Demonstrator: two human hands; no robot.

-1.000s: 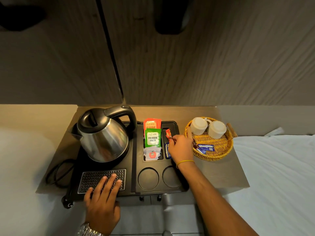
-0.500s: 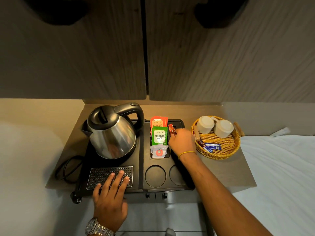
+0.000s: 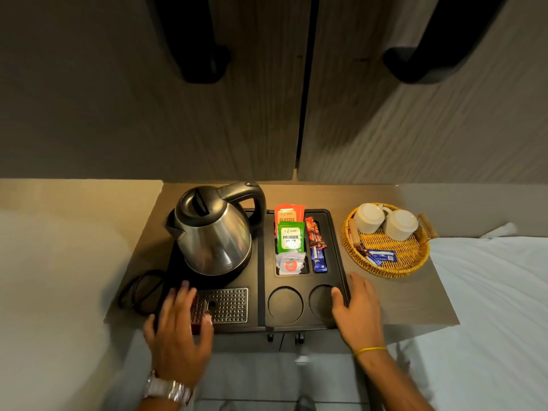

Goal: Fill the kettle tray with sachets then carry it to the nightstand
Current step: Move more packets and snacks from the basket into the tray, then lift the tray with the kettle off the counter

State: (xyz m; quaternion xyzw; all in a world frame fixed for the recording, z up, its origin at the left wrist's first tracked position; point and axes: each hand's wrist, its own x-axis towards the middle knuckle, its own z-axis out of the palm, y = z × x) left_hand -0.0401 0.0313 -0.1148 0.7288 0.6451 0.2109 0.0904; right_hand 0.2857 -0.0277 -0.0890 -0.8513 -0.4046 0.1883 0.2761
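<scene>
The black plastic kettle tray [image 3: 261,292] is sitting on the brown wooden shelf top [image 3: 415,298], and both hands are resting at its near corners. The left hand [image 3: 178,330] is lying over the near left corner with its fingers [image 3: 185,292] spread loosely and slightly blurred, gripping nothing that can be made out; its thumb is touching the perforated metal drip grille [image 3: 225,305]. Just beyond those fingertips the rounded stainless-steel kettle with a black handle [image 3: 213,232] is standing on the tray's left half.

The right hand [image 3: 355,310] is lying open against the tray's near right edge, thumb on the rim beside the right-hand round cup recess [image 3: 321,301], the other fingers stretched flat on the shelf just outside the tray, holding nothing. Beyond its thumb, the wider rectangular compartment is holding an orange tea sachet [image 3: 289,213] at the back, a green tea sachet [image 3: 290,238] leaning in front of it, and a small white sachet with a red emblem [image 3: 290,264] nearest. The narrow slot beside it is holding a red stick sachet [image 3: 315,232] and a blue stick sachet [image 3: 320,261].

Past the right hand's fingertips and to their right, the round woven wicker basket [image 3: 385,265] is standing on the shelf, apart from the tray, holding two upturned white ceramic cups [image 3: 385,222] and a few blue and dark stick packets [image 3: 379,256].
</scene>
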